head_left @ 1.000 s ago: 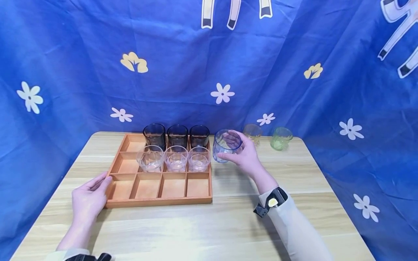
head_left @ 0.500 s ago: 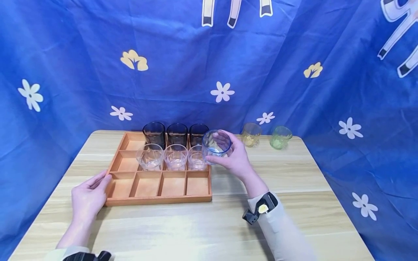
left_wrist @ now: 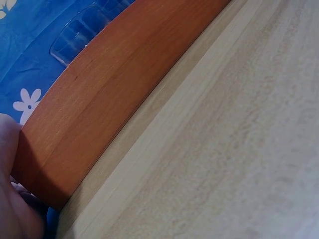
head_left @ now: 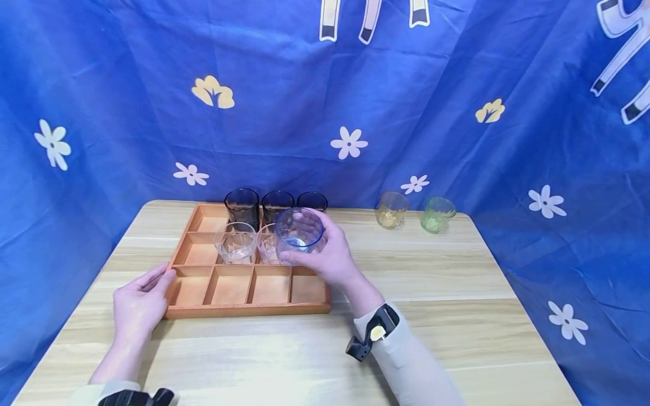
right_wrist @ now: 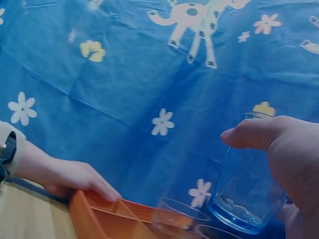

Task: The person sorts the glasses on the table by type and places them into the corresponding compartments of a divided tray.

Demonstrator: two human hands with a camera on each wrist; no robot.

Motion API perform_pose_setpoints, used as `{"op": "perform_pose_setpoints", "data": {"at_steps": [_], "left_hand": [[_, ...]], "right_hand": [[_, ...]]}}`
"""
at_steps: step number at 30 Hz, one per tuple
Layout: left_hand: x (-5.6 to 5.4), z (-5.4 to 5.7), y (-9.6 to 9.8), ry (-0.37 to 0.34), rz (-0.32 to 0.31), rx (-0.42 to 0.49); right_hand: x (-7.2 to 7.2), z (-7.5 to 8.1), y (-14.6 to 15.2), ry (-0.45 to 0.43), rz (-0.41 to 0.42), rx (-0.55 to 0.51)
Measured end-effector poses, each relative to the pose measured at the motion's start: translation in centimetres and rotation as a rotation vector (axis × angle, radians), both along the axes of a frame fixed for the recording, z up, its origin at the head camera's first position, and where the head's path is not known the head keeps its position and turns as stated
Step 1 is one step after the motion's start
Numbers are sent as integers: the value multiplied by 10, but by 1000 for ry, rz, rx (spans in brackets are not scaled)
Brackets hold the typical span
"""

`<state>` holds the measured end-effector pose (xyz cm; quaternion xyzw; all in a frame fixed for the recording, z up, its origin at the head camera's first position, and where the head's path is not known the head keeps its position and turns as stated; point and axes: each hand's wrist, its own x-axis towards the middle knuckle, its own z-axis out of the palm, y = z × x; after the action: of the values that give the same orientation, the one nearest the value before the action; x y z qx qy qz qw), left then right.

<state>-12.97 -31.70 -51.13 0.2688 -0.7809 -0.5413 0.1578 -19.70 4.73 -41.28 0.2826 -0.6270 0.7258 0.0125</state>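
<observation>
My right hand [head_left: 332,254] holds a blue-tinted glass [head_left: 294,234] by its side, thumb in front and fingers behind. In the right wrist view the glass [right_wrist: 244,191] is raised above the tray, near the clear glasses. A wooden divided tray [head_left: 249,310] lies on the table, and my left hand [head_left: 139,301] grips its left edge. Dark glasses stand along the tray's back row. Two clear glasses, the left one [head_left: 235,245] and the middle one [head_left: 266,242], show in the middle row; the right end of that row is hidden behind my right hand and the blue glass.
A yellow glass [head_left: 391,211] and a green glass [head_left: 437,215] stand at the table's back right. The front row and the left column of the tray hold no glasses. A blue patterned cloth [head_left: 284,107] hangs behind the table and at its sides.
My right hand has carried the blue glass leftward, from beside the tray to over its right half. My left hand has stayed at the tray's left edge.
</observation>
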Motion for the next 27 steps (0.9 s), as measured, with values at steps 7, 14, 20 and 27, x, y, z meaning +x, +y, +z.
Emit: {"op": "perform_pose_setpoints", "data": {"at_steps": [7, 14, 20, 27], "left_hand": [[0, 0, 2, -30, -12, -9], [-1, 0, 2, -43, -18, 1], [0, -1, 1, -29, -9, 38], [0, 1, -1, -13, -3, 48]], "right_hand": [[8, -4, -24, 35, -18, 118], [14, -15, -47, -35, 10, 70], [17, -28, -67, -36, -4, 34], [25, -41, -88, -15, -54, 50]]}}
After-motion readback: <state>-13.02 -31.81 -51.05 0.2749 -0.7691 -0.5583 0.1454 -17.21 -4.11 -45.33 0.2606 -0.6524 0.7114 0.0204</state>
